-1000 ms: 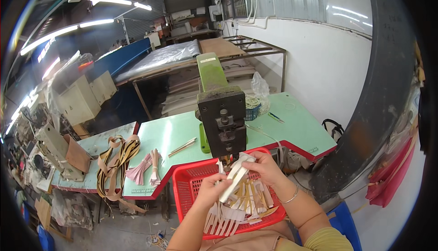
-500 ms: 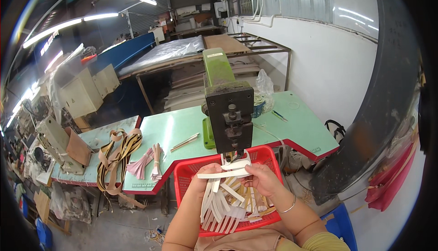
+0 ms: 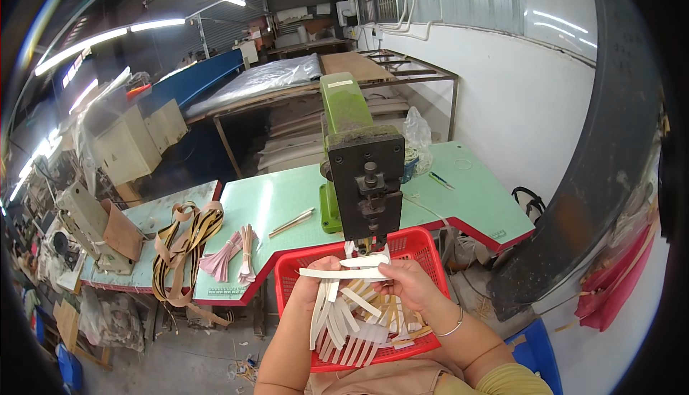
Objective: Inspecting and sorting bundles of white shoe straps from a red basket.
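I count one red basket, one green press machine, two bundles of pink strips on my surface, one coil of striped webbing, and too many white strips to number.

Both bare forearms rise from the lower edge and meet at the centre; the left hand is raised with fingers curled and pinched shut, knuckles outward; the right hand sits just beside it, fingers bent and closed in a grip, its wrist angled down to the right.
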{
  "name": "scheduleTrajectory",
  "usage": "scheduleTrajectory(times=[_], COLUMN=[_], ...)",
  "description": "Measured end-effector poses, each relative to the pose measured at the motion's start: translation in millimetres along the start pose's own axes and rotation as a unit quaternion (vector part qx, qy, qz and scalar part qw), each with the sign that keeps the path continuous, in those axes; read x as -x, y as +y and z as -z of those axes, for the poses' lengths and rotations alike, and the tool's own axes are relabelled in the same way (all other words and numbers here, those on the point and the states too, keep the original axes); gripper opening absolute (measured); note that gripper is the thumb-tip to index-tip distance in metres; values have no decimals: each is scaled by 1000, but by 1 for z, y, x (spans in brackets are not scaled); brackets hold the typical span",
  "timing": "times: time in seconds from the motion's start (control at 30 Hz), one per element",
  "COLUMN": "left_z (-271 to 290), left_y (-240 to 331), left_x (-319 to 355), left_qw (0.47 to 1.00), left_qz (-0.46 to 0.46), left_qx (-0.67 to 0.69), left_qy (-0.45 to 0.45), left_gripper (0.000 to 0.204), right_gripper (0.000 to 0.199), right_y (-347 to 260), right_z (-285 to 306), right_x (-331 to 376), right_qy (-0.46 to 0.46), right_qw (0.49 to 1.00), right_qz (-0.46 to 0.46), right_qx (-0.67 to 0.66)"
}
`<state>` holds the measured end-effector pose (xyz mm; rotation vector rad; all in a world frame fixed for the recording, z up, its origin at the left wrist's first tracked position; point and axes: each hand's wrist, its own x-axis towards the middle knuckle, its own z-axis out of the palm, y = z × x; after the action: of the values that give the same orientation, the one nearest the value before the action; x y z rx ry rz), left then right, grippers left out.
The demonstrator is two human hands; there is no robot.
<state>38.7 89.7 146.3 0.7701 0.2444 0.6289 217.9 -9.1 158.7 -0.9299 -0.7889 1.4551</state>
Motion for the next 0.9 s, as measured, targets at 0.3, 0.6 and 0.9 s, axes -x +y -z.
scheduleTrajectory(times=[0.3,0.6,0.9], left_z=[10,3,-1], left_y=[1,-5,-15], left_x=[12,28,40], left_qw=[999,998,995], left_qz=[-16,-42,-32], left_qx=[33,11,-67], left_qy=[17,41,73], left_gripper=[13,12,10], right_gripper=[23,22,22], right_y=[1,5,3], right_z=[-10,-9,-9], right_x=[-7,-14,-14], right_qy=[-20,-30,-23], right_qw=[1000,999,998], right_qz=[4,22,39], right_qx=[2,34,43])
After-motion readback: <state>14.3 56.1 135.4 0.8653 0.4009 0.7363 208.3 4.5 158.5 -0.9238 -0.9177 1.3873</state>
